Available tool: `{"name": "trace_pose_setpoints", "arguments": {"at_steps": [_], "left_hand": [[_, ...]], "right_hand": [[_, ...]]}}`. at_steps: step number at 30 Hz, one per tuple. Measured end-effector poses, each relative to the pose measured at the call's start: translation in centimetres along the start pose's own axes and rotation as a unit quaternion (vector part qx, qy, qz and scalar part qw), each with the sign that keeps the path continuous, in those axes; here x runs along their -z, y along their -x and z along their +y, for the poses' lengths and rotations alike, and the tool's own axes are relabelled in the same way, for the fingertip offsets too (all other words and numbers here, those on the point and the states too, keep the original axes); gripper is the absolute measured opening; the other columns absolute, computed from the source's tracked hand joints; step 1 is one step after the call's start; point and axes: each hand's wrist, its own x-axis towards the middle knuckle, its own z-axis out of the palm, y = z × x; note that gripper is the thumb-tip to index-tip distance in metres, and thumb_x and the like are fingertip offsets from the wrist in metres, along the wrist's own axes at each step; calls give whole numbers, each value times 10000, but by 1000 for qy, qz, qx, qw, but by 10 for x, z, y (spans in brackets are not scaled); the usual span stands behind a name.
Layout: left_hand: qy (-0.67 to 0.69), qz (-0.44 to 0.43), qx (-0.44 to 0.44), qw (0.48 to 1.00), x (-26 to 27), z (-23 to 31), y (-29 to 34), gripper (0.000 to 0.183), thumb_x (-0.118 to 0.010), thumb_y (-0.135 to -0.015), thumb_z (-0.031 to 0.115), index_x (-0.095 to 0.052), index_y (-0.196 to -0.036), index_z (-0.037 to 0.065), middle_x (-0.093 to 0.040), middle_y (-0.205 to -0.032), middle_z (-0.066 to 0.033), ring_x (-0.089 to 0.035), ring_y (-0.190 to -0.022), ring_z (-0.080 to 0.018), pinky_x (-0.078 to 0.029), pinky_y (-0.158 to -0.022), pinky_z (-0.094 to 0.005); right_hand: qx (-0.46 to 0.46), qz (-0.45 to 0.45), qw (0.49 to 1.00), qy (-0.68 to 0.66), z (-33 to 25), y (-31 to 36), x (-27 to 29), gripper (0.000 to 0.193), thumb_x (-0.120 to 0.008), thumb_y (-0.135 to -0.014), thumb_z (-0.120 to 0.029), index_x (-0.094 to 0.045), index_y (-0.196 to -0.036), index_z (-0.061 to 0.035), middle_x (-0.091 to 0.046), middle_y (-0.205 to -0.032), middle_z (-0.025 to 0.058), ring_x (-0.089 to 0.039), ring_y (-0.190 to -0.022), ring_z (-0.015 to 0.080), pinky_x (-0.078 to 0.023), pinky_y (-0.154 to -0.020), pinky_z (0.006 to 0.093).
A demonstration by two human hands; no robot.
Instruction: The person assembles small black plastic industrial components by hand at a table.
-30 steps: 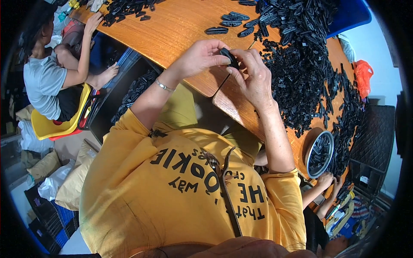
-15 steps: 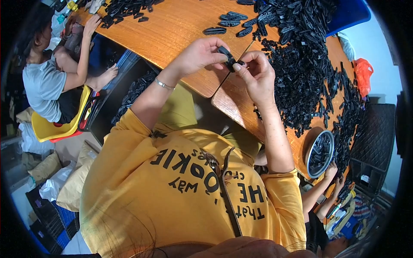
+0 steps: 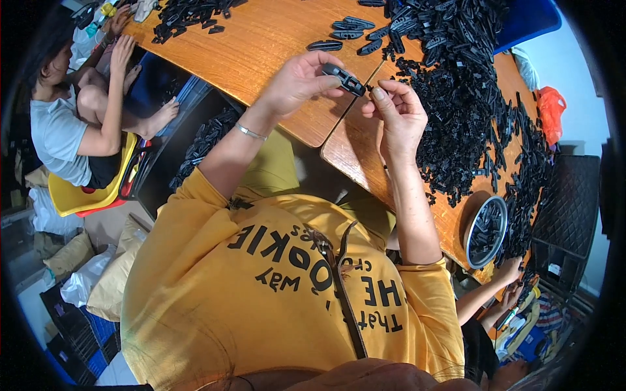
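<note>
Holding black part over table: left hand, thumb and fingers closed on it. Right hand pinches tiny dark piece by part's end. Part seems midway; heap of loose pieces at right looks unworked.

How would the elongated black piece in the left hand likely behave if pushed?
The elongated black piece is probably stiff, jutting straight from the left hand. It seems light, held in just a pinch. Its long shape suggests sliding over rolling.
</note>
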Motion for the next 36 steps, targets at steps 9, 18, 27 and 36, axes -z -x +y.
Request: {"name": "trace_pose_setpoints", "arguments": {"at_steps": [9, 18, 27, 36], "left_hand": [[9, -10, 0, 1000, 5, -8, 2, 262, -692, -990, 26, -616, -1240, 30, -736, -1201, -142, -745, -986, -134, -616, -826, -211], [-4, 9, 3, 1000, 1, -9, 4, 289, -691, -968, -29, -616, -1243, 15, -717, -1200, -108, -723, -1061, -154, -637, -879, -246], [0, -32, -43, 999, -6, -16, 5, 295, -703, -961, -35, -633, -1243, 11, -708, -1183, -77, -693, -1067, -141, -600, -894, -253], [-23, -4, -55, 998, -12, -14, 15, 320, -703, -972, -15, -597, -1274, -22, -701, -1166, -86, -686, -1051, -140, -572, -939, -268]], "right_hand": [[183, -39, 922, 339, 7, 8, 3, 150, -782, -920, -25, -696, -1041, -2, -731, -877, 98, -742, -728, 163, -584, -653, 285], [265, -57, 840, 470, -8, 3, 5, 193, -799, -898, -85, -731, -1073, -42, -700, -881, 126, -712, -740, 286, -569, -642, 361], [297, -31, 824, 481, -15, 6, -15, 170, -827, -861, -101, -773, -1020, -75, -636, -811, 92, -674, -681, 261, -534, -579, 359], [332, -42, 784, 523, -10, 5, -13, 203, -835, -847, -113, -773, -1039, -96, -622, -810, 69, -675, -650, 243, -548, -557, 352]]}}
